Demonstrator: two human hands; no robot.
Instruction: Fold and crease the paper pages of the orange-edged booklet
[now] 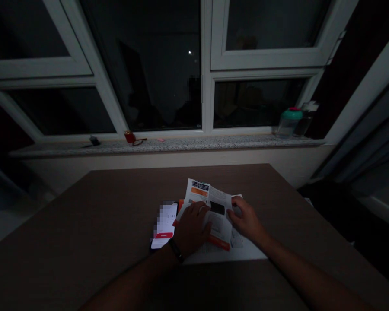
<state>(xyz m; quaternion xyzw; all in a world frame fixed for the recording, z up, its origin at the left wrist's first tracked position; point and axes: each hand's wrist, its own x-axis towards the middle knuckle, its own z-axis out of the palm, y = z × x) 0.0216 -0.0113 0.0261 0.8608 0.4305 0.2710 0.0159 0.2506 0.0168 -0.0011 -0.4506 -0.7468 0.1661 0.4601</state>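
A folded printed leaflet [216, 224] with orange bands and a dark picture lies at the middle of the table, partly raised along its creases. My left hand [193, 226], with a dark band at the wrist, rests on its left part, fingers stretched out over the paper. At the right edge, my right hand [244, 218] pinches the leaflet between thumb and fingers. Under it lies a white sheet [246, 254], mostly covered. Left of my left hand, a phone [164, 226] has its screen lit, showing a red bar; part of the screen is blurred out.
The brown table [84, 224] reaches toward a speckled stone windowsill [194, 144]. On the sill stand a small red object [129, 137], a small dark object [94, 140] and a clear bottle with a green top [291, 123]. Curtains hang at both sides, and the room is dim.
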